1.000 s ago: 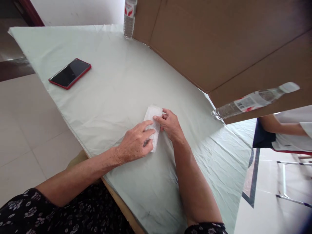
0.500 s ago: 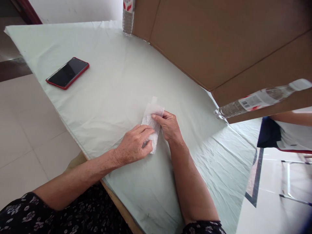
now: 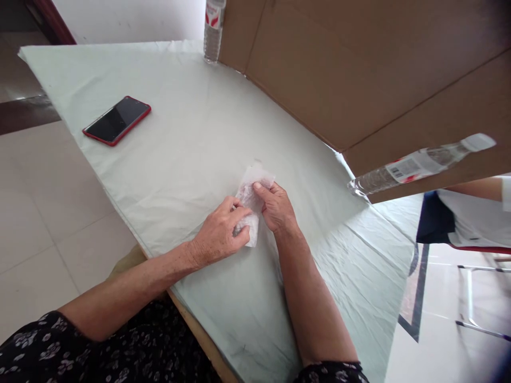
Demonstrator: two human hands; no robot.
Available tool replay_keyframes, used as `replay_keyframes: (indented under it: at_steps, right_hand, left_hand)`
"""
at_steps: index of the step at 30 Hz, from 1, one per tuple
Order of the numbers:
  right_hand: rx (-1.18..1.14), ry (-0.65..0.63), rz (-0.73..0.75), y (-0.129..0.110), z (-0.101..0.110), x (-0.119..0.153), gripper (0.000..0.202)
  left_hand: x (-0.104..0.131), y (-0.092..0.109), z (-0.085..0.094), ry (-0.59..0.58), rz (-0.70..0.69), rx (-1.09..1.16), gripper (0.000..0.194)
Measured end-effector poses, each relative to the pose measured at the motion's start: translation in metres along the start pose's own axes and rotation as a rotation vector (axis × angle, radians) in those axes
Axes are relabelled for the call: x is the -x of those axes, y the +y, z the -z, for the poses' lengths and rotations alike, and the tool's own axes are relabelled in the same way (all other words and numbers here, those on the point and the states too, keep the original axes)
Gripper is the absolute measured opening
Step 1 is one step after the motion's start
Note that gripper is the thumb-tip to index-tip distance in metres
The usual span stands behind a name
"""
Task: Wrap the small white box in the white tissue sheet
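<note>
Drawn slightly apart since the earlier frame, the left hand [image 3: 221, 231] and right hand [image 3: 277, 206] have between them a thin white sheet [image 3: 249, 199] whose far end looks wider and more rumpled than it did, and the left index finger is more bent. Right fingers pinch the sheet's upper edge, thumb on top; left fingers curl over its lower half, though I cannot tell how firmly they grip. Its long axis runs from about half past six to half past twelve, the right hand nearer the far end, the left nearer the close end. From the left fingertips the sheet reaches towards one o'clock; from the right thumb most of it lies towards seven. Whether it rests on the cloth-covered bench [image 3: 171, 138] or just above is unclear. Farther out, a phone [image 3: 117, 121] lies at ten o'clock, an upright bottle [image 3: 213, 32] near half past eleven, a cardboard panel [image 3: 319, 69] at one, and a second bottle [image 3: 419, 166] between two and three.
</note>
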State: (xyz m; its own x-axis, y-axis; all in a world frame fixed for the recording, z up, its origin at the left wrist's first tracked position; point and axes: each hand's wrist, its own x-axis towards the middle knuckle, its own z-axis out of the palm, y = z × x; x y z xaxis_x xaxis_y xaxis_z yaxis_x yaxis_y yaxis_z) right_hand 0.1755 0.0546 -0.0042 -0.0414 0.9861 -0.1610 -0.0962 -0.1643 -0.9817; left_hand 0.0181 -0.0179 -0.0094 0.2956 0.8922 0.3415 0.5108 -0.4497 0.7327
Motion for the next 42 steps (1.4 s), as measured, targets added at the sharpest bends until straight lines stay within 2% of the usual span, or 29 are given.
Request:
replay_keyframes:
  at_steps: [6, 9, 13, 19, 24, 27, 30, 36, 42]
  right_hand:
    - [0.037, -0.008, 0.036, -0.004, -0.003, 0.006, 0.039]
    - [0.070, -0.022, 0.070, -0.008, -0.005, 0.016, 0.037]
    - [0.174, -0.032, 0.158, -0.014, -0.006, 0.034, 0.024]
    - [0.381, -0.033, 0.280, -0.016, -0.005, 0.064, 0.018]
    - [0.428, -0.038, 0.359, -0.006, -0.003, 0.079, 0.018]
    - [0.433, -0.023, 0.444, 0.000, -0.001, 0.084, 0.017]
    - [0.463, -0.014, 0.469, 0.006, 0.001, 0.089, 0.018]
    - [0.507, -0.026, 0.538, 0.014, 0.006, 0.100, 0.025]
    - [0.629, -0.072, 0.574, 0.021, 0.010, 0.108, 0.031]
  left_hand:
    - [0.000, 0.000, 0.000, 0.001, 0.040, -0.007, 0.026]
    - [0.000, 0.001, -0.002, 0.055, 0.126, -0.030, 0.031]
    - [0.000, 0.000, -0.003, 0.134, 0.220, -0.009, 0.043]
    - [0.000, -0.003, -0.003, 0.165, 0.189, 0.023, 0.058]
    - [-0.002, -0.004, 0.000, 0.117, 0.119, 0.011, 0.039]
    - [-0.003, -0.006, 0.001, 0.085, 0.080, 0.054, 0.025]
    - [-0.003, -0.008, 0.003, 0.041, 0.059, 0.114, 0.016]
    - [-0.003, -0.009, 0.007, -0.021, 0.040, 0.187, 0.010]
    - [-0.008, -0.013, 0.015, -0.100, 0.015, 0.096, 0.009]
